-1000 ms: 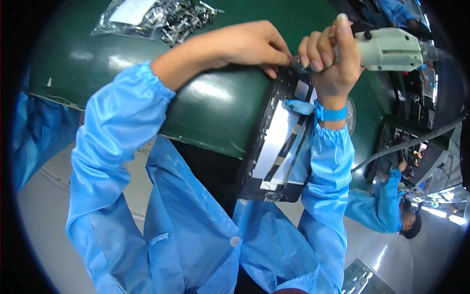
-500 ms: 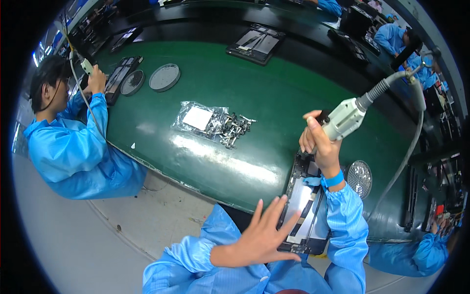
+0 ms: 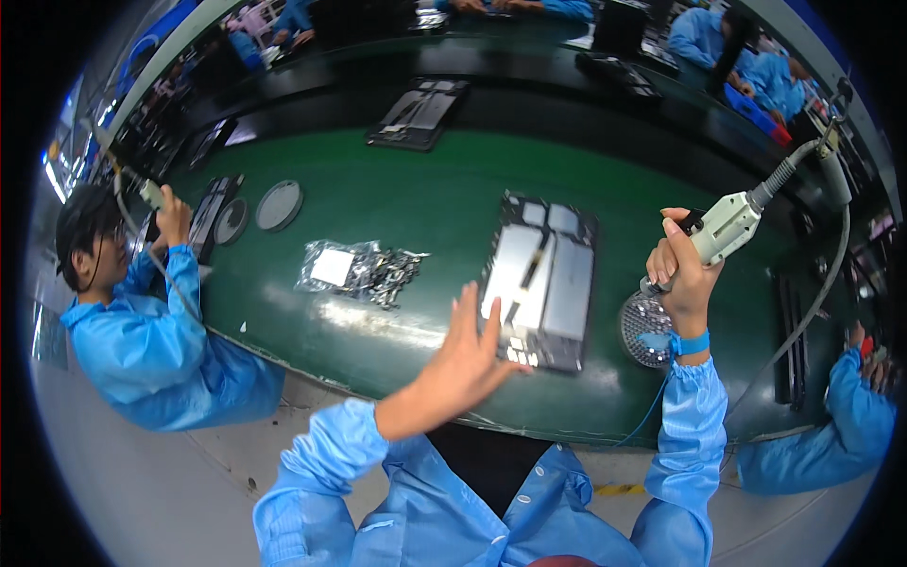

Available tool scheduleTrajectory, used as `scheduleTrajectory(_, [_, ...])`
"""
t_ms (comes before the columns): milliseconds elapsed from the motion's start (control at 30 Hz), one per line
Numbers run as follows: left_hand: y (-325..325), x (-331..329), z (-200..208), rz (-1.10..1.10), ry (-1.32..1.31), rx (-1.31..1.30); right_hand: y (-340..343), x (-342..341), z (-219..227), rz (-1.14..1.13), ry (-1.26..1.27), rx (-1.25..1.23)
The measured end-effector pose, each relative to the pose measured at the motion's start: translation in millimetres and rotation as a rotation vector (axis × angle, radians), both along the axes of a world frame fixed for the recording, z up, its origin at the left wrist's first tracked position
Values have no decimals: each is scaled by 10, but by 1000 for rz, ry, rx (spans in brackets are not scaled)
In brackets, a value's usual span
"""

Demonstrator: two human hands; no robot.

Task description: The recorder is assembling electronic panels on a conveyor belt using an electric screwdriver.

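An opened tablet [image 3: 564, 293], its silver battery and flat ribbon cables exposed, lies on the green table in front of me. My left hand [image 3: 461, 357] is at its near left corner, fingers spread and thumb over the lower edge; whether it presses on the tablet I cannot tell. In my right hand [image 3: 690, 283] is a pale electric screwdriver [image 3: 729, 227], hanging from a jointed arm with a grey cable. Its nose points down over a round dish [image 3: 645, 333] of small shiny parts. The tip itself is hard to make out. A blue wrist strap [image 3: 693, 346] circles my right wrist.
Left of the tablet lies a clear plastic bag [image 3: 331, 266] beside a pile of small metal parts [image 3: 392, 277]. Two round dishes [image 3: 280, 206] stand farther left, near a co-worker [image 3: 137, 312]. Another opened tablet [image 3: 419, 114] rests at the back.
The tablet now lies farther from my body, wholly on the table. My right hand with the screwdriver has gone from above the tablet to above the dish. The view has shifted too.
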State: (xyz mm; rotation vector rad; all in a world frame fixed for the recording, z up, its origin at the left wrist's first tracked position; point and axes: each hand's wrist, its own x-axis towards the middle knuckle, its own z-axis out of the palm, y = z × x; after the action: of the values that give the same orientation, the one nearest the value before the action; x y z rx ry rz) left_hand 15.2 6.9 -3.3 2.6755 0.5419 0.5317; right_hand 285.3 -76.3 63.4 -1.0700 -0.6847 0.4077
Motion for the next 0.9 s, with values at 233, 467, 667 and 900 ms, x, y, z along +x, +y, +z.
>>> scheduleTrajectory(233, [1186,1150,-182,-15,-136,130,-411,462,-63,-146,57,55])
scheduleTrajectory(467, [2132,2049,-439,122,-36,246,-884,872,-264,-297,106,27])
scheduleTrajectory(667, [2167,2084,-480,200,-117,602,-847,711,-427,-94,70,78])
scheduleTrajectory(900, [749,1442,-359,-309,-286,251,-728,265,-438,68,-65,-69])
